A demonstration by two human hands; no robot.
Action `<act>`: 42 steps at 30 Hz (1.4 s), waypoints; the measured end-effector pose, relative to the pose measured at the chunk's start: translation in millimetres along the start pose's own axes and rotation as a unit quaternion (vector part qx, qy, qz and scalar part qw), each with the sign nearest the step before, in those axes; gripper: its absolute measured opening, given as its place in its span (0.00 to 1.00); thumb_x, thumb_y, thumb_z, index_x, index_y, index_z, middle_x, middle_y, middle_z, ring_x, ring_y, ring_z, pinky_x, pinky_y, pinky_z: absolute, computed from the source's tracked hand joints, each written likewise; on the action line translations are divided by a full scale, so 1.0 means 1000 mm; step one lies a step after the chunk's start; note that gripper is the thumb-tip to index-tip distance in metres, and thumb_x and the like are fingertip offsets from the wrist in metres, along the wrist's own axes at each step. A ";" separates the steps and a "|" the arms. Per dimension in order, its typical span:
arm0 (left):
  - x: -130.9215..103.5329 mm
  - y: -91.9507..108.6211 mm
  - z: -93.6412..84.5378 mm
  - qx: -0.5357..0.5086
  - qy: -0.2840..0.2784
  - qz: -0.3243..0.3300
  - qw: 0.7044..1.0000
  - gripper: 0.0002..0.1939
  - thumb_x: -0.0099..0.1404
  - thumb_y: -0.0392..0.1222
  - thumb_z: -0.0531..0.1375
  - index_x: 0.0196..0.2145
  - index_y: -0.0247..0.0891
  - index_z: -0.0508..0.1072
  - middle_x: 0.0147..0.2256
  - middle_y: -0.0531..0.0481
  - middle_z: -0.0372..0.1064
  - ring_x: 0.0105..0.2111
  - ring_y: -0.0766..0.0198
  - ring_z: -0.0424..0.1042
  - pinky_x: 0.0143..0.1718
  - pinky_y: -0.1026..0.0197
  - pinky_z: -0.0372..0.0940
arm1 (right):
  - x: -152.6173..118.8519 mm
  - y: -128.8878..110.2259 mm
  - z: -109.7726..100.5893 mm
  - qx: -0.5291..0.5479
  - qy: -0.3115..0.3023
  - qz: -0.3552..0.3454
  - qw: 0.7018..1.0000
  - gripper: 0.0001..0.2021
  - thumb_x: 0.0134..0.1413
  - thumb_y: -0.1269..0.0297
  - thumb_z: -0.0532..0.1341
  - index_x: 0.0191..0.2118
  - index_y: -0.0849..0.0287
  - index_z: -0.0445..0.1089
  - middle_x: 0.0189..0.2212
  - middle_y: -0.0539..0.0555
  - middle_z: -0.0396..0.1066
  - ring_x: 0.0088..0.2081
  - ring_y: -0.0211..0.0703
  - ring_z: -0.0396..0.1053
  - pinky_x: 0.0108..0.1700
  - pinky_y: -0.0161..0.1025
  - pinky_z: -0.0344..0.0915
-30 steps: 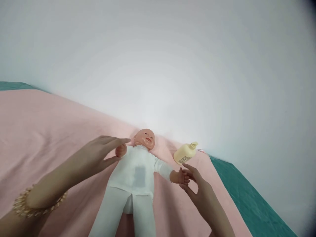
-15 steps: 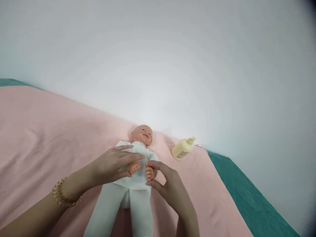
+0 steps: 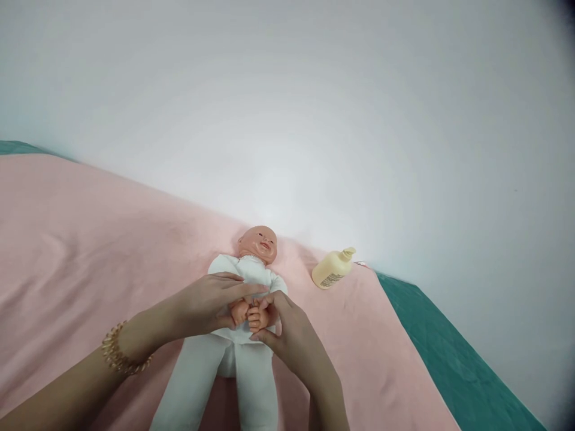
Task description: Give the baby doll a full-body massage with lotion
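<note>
A baby doll point(image 3: 245, 269) in a white top and trousers lies on its back, its bald head towards the wall. Its two small hands point(image 3: 257, 319) are together over its belly. My left hand point(image 3: 215, 300), a beaded bracelet point(image 3: 115, 353) on the wrist, has its thumb and fingers around the doll's hand on the left side. With thumb and fingertips, my right hand point(image 3: 287, 326) grips the doll's other hand. My fingers partly hide the doll's forearms and chest.
A pale yellow pump bottle point(image 3: 332, 269) stands to the right of the doll's head. Pink cloth point(image 3: 112, 233) lies beneath everything, over a green cover point(image 3: 449, 347) that shows at the right. A white wall point(image 3: 287, 108) rises behind.
My right hand has moved left, bringing the doll's hand it grips in against the other doll hand. My left hand has stayed nearly in place. The bottle has not moved.
</note>
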State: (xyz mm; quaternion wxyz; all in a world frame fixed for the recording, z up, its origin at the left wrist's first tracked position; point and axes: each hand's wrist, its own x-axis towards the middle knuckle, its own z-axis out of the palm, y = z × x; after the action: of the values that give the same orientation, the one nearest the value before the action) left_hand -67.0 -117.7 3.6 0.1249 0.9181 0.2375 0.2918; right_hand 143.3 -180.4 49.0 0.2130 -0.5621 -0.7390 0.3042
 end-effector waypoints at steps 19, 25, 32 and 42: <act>-0.016 -0.014 -0.027 -0.014 0.117 -0.094 0.989 0.27 0.63 0.48 0.63 0.58 0.48 0.65 0.49 0.49 0.75 0.50 0.56 0.72 0.50 0.55 0.68 | -0.006 0.014 -0.012 0.019 0.081 0.007 0.996 0.18 0.54 0.72 0.62 0.49 0.53 0.62 0.51 0.53 0.70 0.54 0.45 0.68 0.53 0.44 0.64; -0.025 -0.015 -0.063 0.021 0.165 -0.288 0.943 0.31 0.63 0.62 0.58 0.60 0.53 0.63 0.49 0.52 0.75 0.43 0.52 0.76 0.37 0.57 0.69 | -0.020 0.040 -0.044 -0.031 0.150 0.106 0.982 0.21 0.56 0.66 0.58 0.56 0.48 0.60 0.50 0.51 0.71 0.55 0.45 0.68 0.56 0.46 0.64; -0.063 -0.052 -0.094 0.129 0.097 -0.416 0.895 0.20 0.67 0.56 0.53 0.50 0.44 0.68 0.46 0.48 0.76 0.41 0.50 0.75 0.39 0.55 0.64 | -0.035 0.095 -0.070 -0.055 0.130 0.243 0.960 0.25 0.42 0.79 0.56 0.49 0.54 0.66 0.37 0.53 0.75 0.38 0.45 0.74 0.39 0.39 0.69; -0.094 -0.097 -0.068 0.298 -0.004 -0.508 0.808 0.08 0.59 0.44 0.55 0.26 0.40 0.70 0.26 0.52 0.74 0.31 0.53 0.72 0.42 0.41 0.60 | -0.025 0.149 -0.061 -0.059 0.055 0.274 0.958 0.24 0.34 0.79 0.57 0.43 0.58 0.68 0.33 0.52 0.73 0.35 0.43 0.73 0.33 0.34 0.66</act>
State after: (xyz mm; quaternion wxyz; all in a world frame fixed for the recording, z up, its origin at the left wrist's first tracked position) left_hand -210.3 -75.7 -22.2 -0.0234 0.6597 0.7447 0.0983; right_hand 295.0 -163.9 -8.6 0.1286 -0.7703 -0.5607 0.2750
